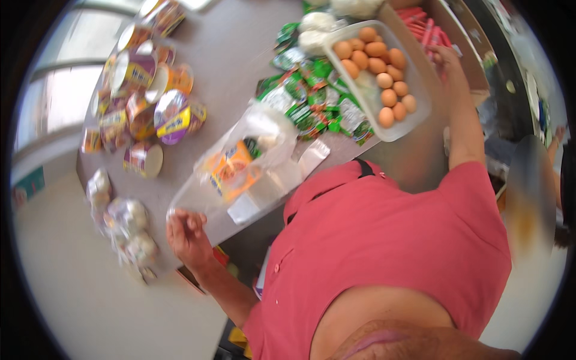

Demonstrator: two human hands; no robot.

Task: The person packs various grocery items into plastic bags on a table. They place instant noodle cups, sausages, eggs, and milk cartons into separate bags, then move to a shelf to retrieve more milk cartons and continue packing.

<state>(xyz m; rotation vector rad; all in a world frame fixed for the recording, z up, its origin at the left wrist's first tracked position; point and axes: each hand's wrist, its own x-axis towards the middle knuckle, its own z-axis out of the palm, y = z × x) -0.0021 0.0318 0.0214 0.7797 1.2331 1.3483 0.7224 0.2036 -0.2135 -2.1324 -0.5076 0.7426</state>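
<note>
My left hand (189, 231), fingers curled, pinches one corner of a clear plastic bag (274, 180) lying along the table's near edge. Inside the bag are an orange instant-noodle packet (234, 168), a green sachet (253, 147) and something pale, blurred by the film. My right hand (443, 60) reaches into a cardboard box (468, 74) at the upper right. Its fingers are at red-wrapped sausage sticks (425, 29); whether they grip one is unclear. Between box and bag, a translucent plastic tub (382, 131) holds several brown eggs (384, 81).
Green sachets (310, 101) are heaped beside the tub, below white round bagged items (315, 33). Instant-noodle cups (139, 99) crowd the table's (229, 58) far left, some on their sides. Bagged pale round items (128, 225) sit at the left edge. Another person's arm (555, 144) shows far right.
</note>
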